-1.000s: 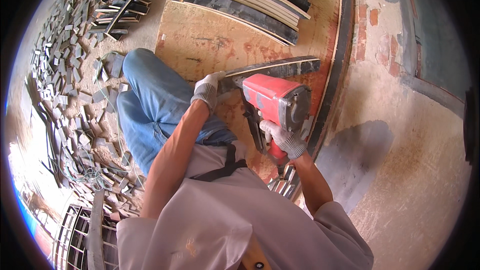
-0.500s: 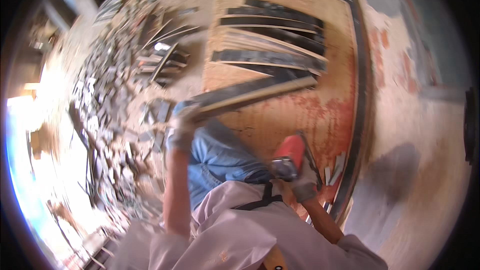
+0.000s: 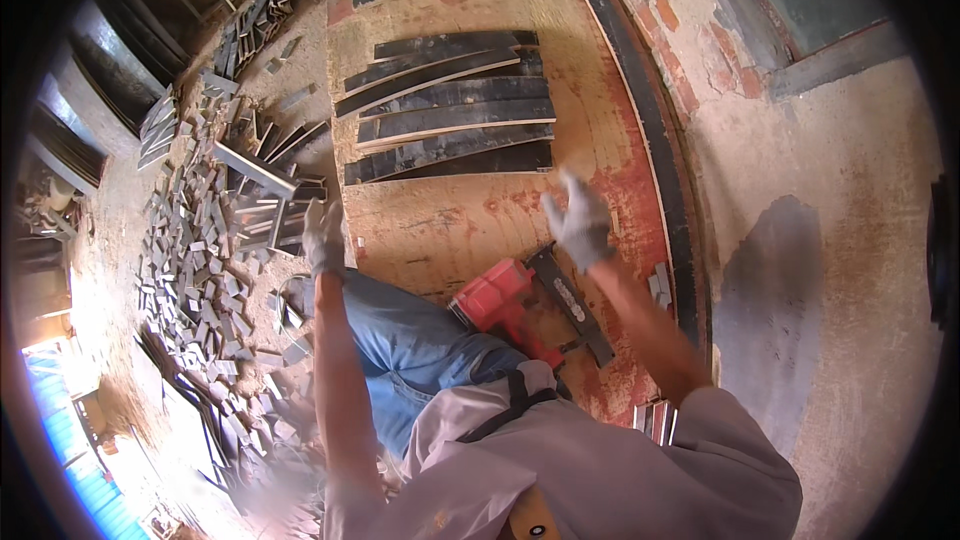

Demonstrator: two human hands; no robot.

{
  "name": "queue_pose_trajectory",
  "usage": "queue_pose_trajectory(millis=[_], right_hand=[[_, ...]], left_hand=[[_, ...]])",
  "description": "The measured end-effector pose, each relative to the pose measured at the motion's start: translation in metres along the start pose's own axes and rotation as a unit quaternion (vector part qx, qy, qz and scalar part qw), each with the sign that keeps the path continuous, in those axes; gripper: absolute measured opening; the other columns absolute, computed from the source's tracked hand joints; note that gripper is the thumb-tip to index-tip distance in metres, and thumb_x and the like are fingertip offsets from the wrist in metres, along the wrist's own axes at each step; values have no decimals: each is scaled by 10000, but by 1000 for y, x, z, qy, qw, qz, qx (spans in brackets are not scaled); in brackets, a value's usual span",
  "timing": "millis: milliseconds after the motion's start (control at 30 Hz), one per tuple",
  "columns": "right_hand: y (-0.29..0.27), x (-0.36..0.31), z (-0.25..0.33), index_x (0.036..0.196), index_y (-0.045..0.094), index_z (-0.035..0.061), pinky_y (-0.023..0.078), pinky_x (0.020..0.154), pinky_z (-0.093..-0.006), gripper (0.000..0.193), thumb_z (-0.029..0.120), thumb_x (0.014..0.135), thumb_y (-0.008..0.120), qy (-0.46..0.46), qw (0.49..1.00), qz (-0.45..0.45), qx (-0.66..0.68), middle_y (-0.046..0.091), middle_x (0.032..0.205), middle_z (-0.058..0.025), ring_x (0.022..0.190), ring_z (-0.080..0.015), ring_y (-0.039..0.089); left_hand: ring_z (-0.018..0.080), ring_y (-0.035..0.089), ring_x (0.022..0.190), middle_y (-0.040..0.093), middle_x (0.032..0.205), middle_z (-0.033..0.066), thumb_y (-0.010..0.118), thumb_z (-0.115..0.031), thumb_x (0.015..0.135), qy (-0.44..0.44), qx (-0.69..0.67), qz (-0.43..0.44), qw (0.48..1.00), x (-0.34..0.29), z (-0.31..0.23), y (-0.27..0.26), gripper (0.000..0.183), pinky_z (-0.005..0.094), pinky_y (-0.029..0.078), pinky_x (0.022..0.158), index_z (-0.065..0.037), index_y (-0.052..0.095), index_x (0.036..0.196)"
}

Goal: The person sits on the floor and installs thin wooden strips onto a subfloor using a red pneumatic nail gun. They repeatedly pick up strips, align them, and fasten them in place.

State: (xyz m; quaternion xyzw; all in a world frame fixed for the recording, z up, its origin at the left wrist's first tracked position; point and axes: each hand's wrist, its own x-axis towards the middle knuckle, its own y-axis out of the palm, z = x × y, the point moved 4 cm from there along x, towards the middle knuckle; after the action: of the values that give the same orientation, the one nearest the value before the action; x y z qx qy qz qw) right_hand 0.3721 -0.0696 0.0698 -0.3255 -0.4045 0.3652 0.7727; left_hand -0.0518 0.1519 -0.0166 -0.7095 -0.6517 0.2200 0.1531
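Observation:
My left hand (image 3: 322, 238), in a grey work glove, is by the left edge of the plywood panel (image 3: 430, 225), its fingers pointing up and apart, with nothing in it. Just beyond it, a dark-faced wood strip (image 3: 256, 170) slants over a small heap of strips. My right hand (image 3: 580, 218), gloved too, is spread above the panel's right half and holds nothing. Below it a red nail gun (image 3: 500, 295) with a long black magazine lies on the panel, beside my thigh. Several dark-faced strips (image 3: 455, 125) are laid in a loose stack on the far part of the panel.
Many small grey offcuts (image 3: 200, 260) cover the floor at the left. A dark border strip (image 3: 650, 125) runs along the panel's far and right edges. On the right is a worn plaster wall (image 3: 850, 180) with bare brick patches. Short strips (image 3: 655, 420) lie near my right elbow.
My left hand has let go of a long dark-faced strip. My right hand has released the nail gun, now on the panel, and moved up and away from it. The view has shifted.

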Motion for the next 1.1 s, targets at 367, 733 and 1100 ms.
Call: queue_pose_trajectory(millis=[367, 733, 1100], right_hand=[[75, 34, -63, 1179, 663, 24, 548, 857, -443, 469, 364, 863, 728, 252, 965, -16, 73, 709, 1073, -228, 978, -366, 695], [56, -53, -63, 1211, 651, 14, 551, 906, -316, 371, -16, 841, 677, 213, 923, -58, 314, 704, 1105, -120, 1002, -192, 689], [72, -90, -105, 1194, 622, -32, 542, 750, -273, 373, 125, 890, 772, 415, 788, 28, 454, 698, 990, -98, 846, -128, 644]], left_hand=[[145, 689, 871, 753, 984, 93, 838, -78, 742, -57, -107, -17, 992, 23, -32, 81, 387, 285, 549, 813, 28, 714, 1092], [162, 662, 854, 681, 969, 51, 806, -69, 680, 71, 120, 49, 989, -39, 7, 59, 446, 285, 551, 790, -92, 742, 1120], [276, 672, 929, 661, 1022, 134, 829, -184, 669, 76, 90, 10, 993, -75, -10, 76, 495, 359, 548, 859, -73, 720, 1138]])
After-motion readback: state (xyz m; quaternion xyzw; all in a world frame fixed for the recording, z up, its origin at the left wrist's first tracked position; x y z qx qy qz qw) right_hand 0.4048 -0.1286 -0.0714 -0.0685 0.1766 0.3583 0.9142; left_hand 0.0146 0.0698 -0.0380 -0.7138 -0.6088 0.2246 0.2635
